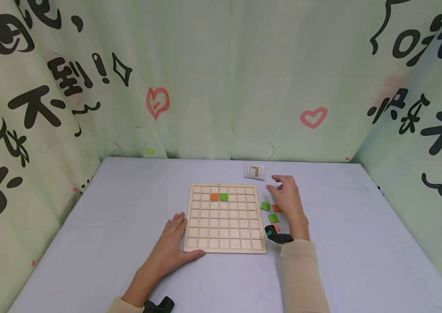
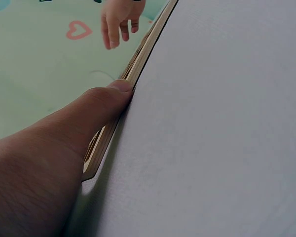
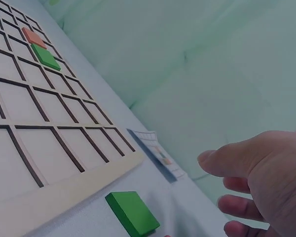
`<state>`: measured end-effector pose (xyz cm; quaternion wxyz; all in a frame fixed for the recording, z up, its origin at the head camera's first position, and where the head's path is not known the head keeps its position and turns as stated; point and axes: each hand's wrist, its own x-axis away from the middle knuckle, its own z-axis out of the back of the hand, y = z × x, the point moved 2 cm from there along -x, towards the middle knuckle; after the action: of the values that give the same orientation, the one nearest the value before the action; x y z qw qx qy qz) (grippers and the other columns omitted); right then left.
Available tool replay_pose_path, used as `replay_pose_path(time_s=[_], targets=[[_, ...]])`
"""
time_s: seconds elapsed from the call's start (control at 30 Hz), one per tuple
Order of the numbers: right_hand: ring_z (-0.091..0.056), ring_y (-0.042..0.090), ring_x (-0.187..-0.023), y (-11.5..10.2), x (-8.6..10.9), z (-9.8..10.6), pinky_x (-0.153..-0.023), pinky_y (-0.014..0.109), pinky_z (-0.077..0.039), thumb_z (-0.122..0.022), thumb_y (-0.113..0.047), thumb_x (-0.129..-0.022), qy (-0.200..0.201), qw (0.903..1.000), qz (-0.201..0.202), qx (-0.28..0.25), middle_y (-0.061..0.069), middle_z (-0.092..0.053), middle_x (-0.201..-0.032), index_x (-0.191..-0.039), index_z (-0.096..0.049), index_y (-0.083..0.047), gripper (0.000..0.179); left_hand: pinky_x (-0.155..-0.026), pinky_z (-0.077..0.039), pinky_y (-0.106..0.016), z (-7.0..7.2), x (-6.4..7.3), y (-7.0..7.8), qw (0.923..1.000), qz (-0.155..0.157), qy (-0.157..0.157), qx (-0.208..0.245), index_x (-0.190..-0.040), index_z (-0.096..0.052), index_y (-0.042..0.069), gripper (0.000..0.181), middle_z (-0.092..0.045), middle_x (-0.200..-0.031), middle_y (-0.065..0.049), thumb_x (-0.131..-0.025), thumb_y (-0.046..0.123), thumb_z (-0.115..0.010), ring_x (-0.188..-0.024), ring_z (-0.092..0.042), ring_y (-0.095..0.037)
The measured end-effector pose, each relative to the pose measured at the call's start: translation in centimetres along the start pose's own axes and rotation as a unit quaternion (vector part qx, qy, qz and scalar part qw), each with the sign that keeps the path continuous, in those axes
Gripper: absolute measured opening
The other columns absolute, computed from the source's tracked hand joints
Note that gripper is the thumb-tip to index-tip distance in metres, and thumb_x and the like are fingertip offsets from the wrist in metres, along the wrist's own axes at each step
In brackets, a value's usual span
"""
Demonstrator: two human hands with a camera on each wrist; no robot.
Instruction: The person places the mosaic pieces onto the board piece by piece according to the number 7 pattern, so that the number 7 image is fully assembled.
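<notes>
A wooden grid board lies on the table, with an orange square tile and a green square tile side by side in its second row. My left hand rests at the board's lower left corner, fingers along the left side and thumb against the near edge. Right of the board my right hand hovers above the table, thumb and fingers apart and nothing between them. Below it lie loose tiles: a green one, an orange one, another green one and an orange one partly hidden by the wrist camera.
A small card printed with a coloured grid pattern lies beyond the board's far right corner. The white table is enclosed at the back and sides by a pale green curtain with black lettering and red hearts.
</notes>
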<state>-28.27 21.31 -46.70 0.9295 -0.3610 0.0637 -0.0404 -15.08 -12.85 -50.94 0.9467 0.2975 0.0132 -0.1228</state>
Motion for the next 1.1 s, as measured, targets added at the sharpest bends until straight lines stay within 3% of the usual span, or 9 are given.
replay_pose_path(time_s=[0.43,1.1], targets=[[-0.051,0.033,-0.109,1.2,0.2,0.4,-0.09,0.043,-0.051,-0.061,-0.022,-0.099,0.011,0.9997,-0.02,-0.012,0.024,-0.045,-0.141,-0.14,-0.054,-0.001,0.047,-0.128,-0.02,-0.05,0.1,0.1,0.1,1.0,-0.003,0.003,-0.001,-0.15,-0.04,-0.005,0.106,-0.033,-0.161,-0.022,-0.075,0.059,-0.079,-0.154,-0.024,-0.035],[-0.05,0.038,-0.121,3.0,0.3,0.6,-0.11,0.053,-0.046,-0.059,-0.017,-0.098,0.016,0.9983,-0.055,-0.003,0.028,-0.042,-0.142,-0.139,-0.053,0.002,0.046,-0.128,-0.02,-0.051,0.0,-0.1,0.1,1.0,0.003,-0.001,-0.008,-0.151,-0.039,-0.004,0.106,-0.033,-0.161,-0.022,-0.075,0.06,-0.078,-0.154,-0.024,-0.035]])
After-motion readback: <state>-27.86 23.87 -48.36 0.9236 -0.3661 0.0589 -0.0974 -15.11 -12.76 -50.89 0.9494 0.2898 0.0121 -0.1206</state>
